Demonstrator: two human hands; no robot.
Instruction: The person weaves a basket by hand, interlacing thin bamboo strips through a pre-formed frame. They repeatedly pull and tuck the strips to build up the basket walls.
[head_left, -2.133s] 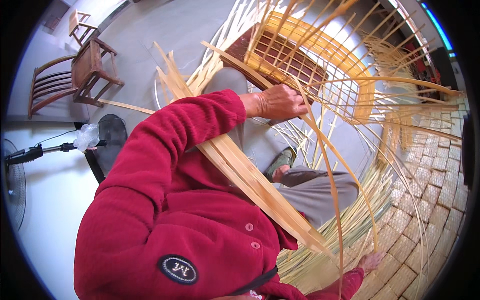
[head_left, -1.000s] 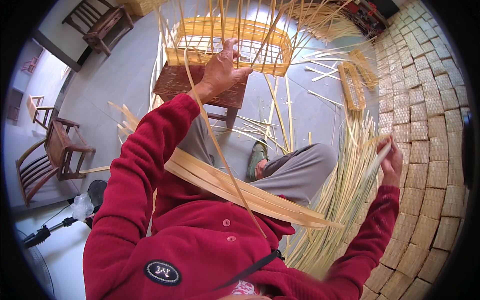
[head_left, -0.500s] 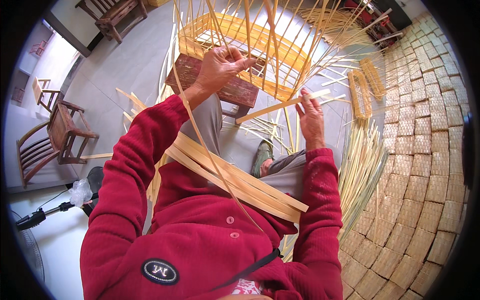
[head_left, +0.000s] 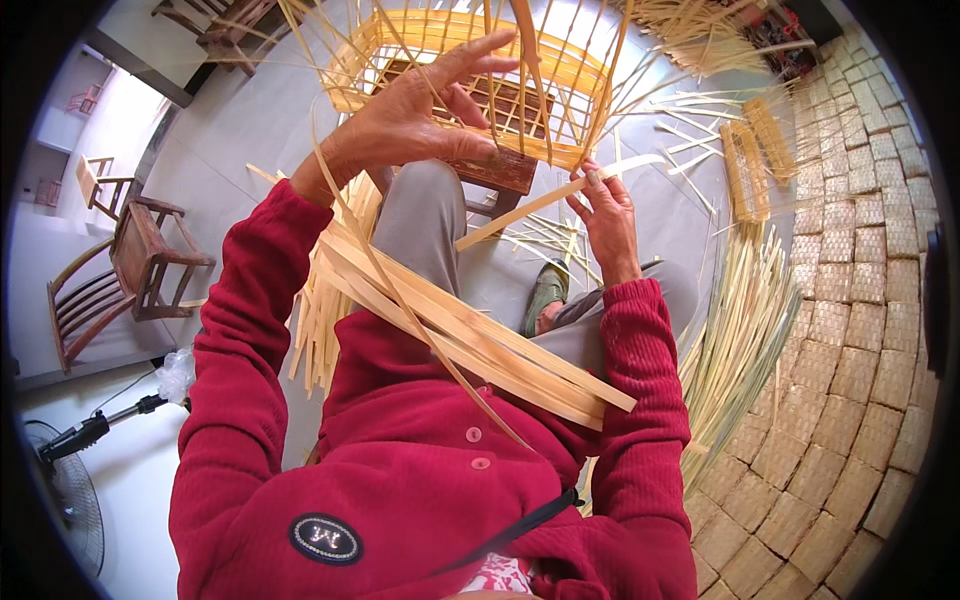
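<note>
In front of me a partly woven bamboo basket (head_left: 345, 100) has flat yellow bands round its sides and long loose stakes standing up. It rests on a worn reddish wooden bench (head_left: 518, 172). Among the near-left stakes my left hand (head_left: 425, 115) is open, thumb and fingers spread, gripping nothing that I can see. My right hand (head_left: 610, 220) pinches a flat pale bamboo strip (head_left: 520, 212) close to the basket's near right corner. Several wide bamboo strips (head_left: 470, 335) lie across my lap. One thin strip (head_left: 385, 275) runs from my left wrist down over my jacket.
Long thin splints (head_left: 745, 310) are piled on the floor at right, beside rows of small woven pieces (head_left: 840, 330). Narrow woven frames (head_left: 745, 170) lie beyond. Wooden chairs (head_left: 140, 260) and a fan (head_left: 70, 490) stand at left. Cut strips litter the floor near my foot.
My left hand has let go of its pinch and spread its fingers, moving left. The basket has turned and shifted left. My right hand, still pinching the strip, is nearer the basket's corner.
</note>
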